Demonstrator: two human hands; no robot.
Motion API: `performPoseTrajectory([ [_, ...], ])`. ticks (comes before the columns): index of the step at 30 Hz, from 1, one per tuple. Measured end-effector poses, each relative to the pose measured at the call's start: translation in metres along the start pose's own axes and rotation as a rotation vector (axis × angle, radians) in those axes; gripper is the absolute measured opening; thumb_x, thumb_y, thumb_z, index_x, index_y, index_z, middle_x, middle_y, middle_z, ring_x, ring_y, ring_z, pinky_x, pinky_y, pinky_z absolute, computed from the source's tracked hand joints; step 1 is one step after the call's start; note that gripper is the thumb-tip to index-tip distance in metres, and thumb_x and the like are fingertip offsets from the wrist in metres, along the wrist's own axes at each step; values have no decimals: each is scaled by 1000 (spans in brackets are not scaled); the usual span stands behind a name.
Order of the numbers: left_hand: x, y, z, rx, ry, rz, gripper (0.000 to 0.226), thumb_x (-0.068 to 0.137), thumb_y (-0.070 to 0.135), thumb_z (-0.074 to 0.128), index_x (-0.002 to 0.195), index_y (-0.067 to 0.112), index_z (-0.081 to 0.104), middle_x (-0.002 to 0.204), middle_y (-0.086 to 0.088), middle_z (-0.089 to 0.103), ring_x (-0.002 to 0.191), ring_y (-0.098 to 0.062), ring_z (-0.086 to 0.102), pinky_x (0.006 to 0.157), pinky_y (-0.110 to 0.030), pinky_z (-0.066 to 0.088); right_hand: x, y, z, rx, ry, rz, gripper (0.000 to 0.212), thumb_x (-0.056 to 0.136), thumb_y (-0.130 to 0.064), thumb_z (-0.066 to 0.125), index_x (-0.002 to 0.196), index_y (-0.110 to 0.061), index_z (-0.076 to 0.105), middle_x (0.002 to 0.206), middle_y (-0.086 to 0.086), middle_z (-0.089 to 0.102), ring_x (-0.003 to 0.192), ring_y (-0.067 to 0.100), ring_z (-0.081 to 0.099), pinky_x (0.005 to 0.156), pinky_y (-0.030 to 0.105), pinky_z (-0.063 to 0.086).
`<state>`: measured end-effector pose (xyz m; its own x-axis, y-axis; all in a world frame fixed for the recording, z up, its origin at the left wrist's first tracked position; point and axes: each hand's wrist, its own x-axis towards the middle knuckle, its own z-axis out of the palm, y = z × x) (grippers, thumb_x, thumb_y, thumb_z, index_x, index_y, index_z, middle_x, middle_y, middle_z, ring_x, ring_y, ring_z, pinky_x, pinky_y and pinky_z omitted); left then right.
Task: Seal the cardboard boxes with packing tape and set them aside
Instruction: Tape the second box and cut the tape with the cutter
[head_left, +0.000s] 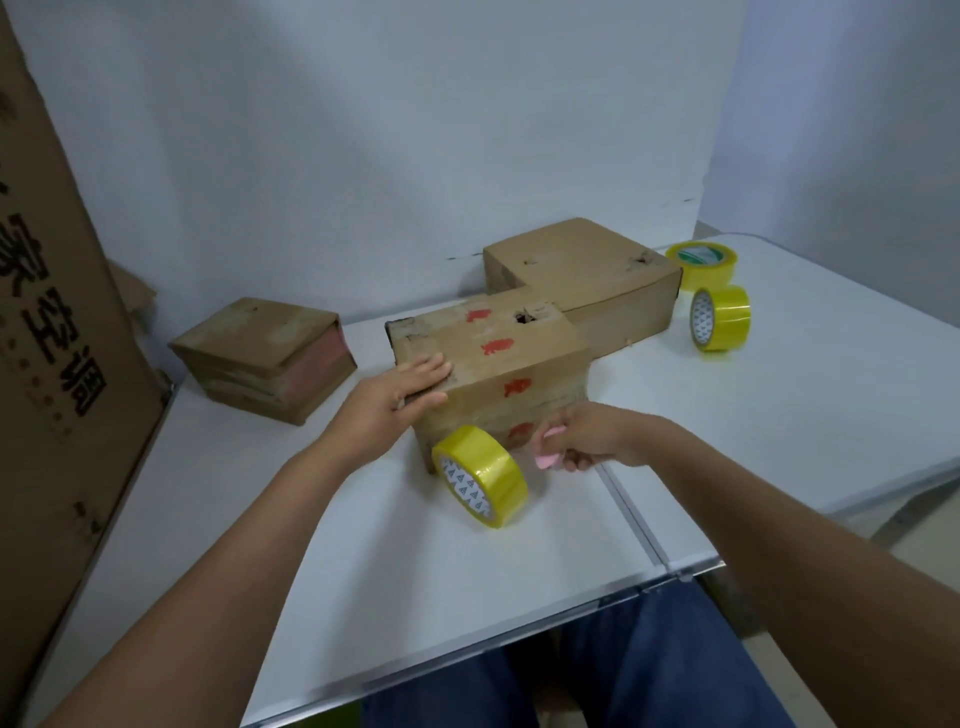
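Left hand (402, 392) reaches forward, fingers straight and flat on the top left edge of the red-stamped box (498, 364) at counter (363, 545) centre. Right hand (587, 436) at the box's near right corner, fingers curled, grip clamped on a small pink item (549, 460). Yellow tape roll (480, 475) stands at 6 o'clock of the box, touching it.

White table (779, 415), pale grey wall (415, 130)

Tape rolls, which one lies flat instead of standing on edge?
The far-right tape roll beside the big box; its core faces up. The other two stand on edge.
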<state>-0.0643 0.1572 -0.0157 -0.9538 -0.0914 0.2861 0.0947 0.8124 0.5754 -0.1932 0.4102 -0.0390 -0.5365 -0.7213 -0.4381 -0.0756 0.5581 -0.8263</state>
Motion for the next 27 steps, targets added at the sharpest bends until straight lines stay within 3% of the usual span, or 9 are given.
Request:
performPoseTrajectory([
  [5,2,6,-7,-66,-152,9,42,90,35,60,130,44,51,147,18,42,143,4,23,122,-32,19,-17,-43,5,73,-149,-84,12,96,-11,57,104,-10,65,80,4,63,63,9,51,57,17,40],
  [8,8,9,-12,28,-183,-12,42,95,29,58,136,35,51,148,19,38,148,-7,14,123,-42,12,-26,-66,7,113,-248,-155,15,100,-6,47,109,-8,59,85,12,58,67,14,52,63,22,44],
  [10,8,10,-11,89,-159,7,45,97,35,56,141,30,48,154,12,34,149,-13,13,122,-44,13,-30,-80,12,257,-181,-244,11,98,-3,49,103,-6,58,97,15,64,77,17,62,74,25,54],
  [13,-2,14,-6,-68,73,-55,48,96,39,57,142,32,47,153,15,34,141,1,29,117,-24,23,-30,-93,14,421,74,-342,10,96,-4,55,99,-9,46,108,16,65,76,20,72,74,30,58],
  [17,-24,13,0,-306,456,-417,11,98,34,56,96,27,64,114,1,64,90,-5,63,84,-35,54,-20,-99,20,120,330,-513,9,102,-12,43,102,-18,49,105,9,64,73,22,70,76,39,56],
  [19,-36,13,6,-464,355,-640,24,98,40,53,91,19,62,110,-9,65,78,-15,66,70,-33,55,-11,-103,26,-35,426,-606,24,101,-7,38,93,-19,57,111,6,64,78,22,67,74,27,52],
  [22,-43,26,20,-743,40,-869,53,93,55,52,111,6,58,111,-8,60,81,-27,71,81,-41,59,6,-108,34,-361,481,-650,18,97,-9,48,103,-14,64,117,-1,63,97,15,58,78,18,36],
  [25,-39,36,36,-1037,-8,-879,69,85,54,66,125,0,52,118,-16,62,91,-32,71,81,-44,59,23,-104,42,-545,451,-653,18,89,-17,63,106,-12,65,115,0,60,108,16,51,84,18,31],
  [27,-37,41,44,-1094,14,-842,60,87,41,70,123,-5,55,115,-18,66,95,-27,71,78,-39,60,31,-98,46,-607,445,-663,22,84,-24,70,103,-15,64,113,-1,59,110,19,49,93,28,36],
])
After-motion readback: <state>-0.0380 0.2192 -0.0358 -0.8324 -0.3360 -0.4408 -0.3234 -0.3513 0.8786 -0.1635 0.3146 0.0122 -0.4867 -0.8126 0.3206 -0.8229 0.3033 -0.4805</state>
